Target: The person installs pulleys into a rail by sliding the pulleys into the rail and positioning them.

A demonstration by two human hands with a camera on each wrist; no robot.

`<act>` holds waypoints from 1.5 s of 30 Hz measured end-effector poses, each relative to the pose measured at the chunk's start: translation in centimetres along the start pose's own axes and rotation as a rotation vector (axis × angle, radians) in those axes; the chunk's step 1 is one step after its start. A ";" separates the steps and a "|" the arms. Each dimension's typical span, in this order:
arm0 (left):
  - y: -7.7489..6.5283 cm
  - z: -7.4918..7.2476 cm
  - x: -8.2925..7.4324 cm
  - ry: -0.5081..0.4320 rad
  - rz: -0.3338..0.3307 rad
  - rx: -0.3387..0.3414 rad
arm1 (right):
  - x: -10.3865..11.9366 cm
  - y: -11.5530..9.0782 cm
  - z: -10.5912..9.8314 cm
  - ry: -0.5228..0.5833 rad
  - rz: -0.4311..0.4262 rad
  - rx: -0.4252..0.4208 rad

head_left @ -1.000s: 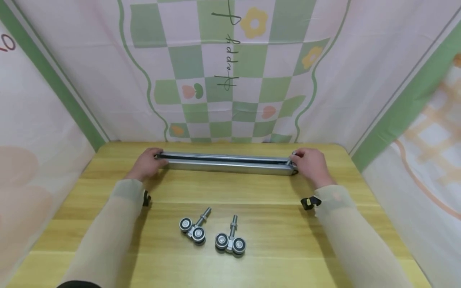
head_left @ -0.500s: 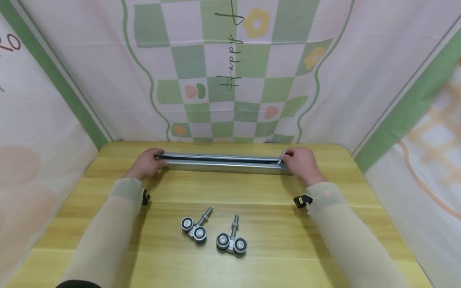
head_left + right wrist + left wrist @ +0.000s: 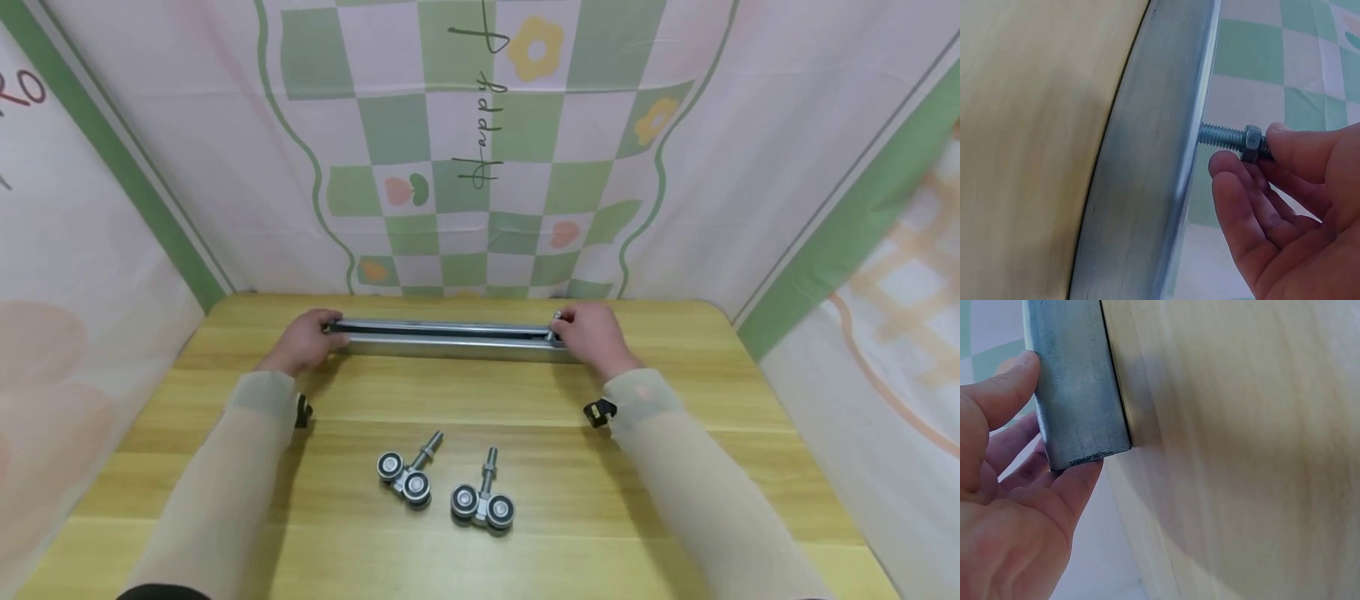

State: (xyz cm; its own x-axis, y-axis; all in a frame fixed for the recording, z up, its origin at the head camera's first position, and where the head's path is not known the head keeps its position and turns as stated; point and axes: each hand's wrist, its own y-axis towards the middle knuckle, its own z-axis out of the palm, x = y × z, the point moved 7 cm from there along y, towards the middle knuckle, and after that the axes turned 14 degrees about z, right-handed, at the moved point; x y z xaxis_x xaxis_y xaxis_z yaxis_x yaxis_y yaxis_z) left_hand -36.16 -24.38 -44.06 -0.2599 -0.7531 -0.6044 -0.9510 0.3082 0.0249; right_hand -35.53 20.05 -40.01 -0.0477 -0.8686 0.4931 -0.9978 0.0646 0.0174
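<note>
A long metal rail (image 3: pixel 450 347), a channel with a slot along its top, lies across the far part of the table. My left hand (image 3: pixel 302 342) grips its left end, thumb at the slot edge and fingers around the end (image 3: pixel 1082 394) in the left wrist view. My right hand (image 3: pixel 597 342) pinches the upper end of a threaded bolt (image 3: pixel 1219 135) with a hex nut (image 3: pixel 1251 144). This bolt stands up out of the slot; whatever it joins inside the rail is hidden. Nearer to me lie two trolley rollers, a left one (image 3: pixel 405 481) and a right one (image 3: pixel 483 504).
The wooden table (image 3: pixel 360 558) runs back to a checkered cloth (image 3: pixel 457 225) hanging just behind the rail. More cloth hangs on both sides. A black band (image 3: pixel 600 412) is on the right wrist.
My right hand has slid left along the rail with the bolt, away from the right end. The left hand keeps its grip, and both loose rollers lie as before.
</note>
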 end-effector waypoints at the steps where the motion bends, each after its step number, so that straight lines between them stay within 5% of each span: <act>1: 0.0 0.0 0.0 0.003 0.002 0.001 | 0.3 0.1 0.2 -0.004 -0.007 0.003; 31: -0.3 0.1 -0.3 0.002 0.035 -0.018 | 7.7 -0.1 3.7 -0.080 -0.156 -0.008; 45: -0.6 0.3 -0.5 -0.006 0.039 -0.019 | 10.7 -0.1 5.8 -0.066 -0.131 0.025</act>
State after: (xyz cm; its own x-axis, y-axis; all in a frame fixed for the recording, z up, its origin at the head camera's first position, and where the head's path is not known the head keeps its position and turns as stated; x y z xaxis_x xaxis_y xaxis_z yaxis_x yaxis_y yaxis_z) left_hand -35.43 -24.07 -44.01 -0.2955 -0.7371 -0.6077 -0.9432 0.3262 0.0630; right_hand -36.18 7.93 -39.75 0.0805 -0.8995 0.4294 -0.9965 -0.0624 0.0560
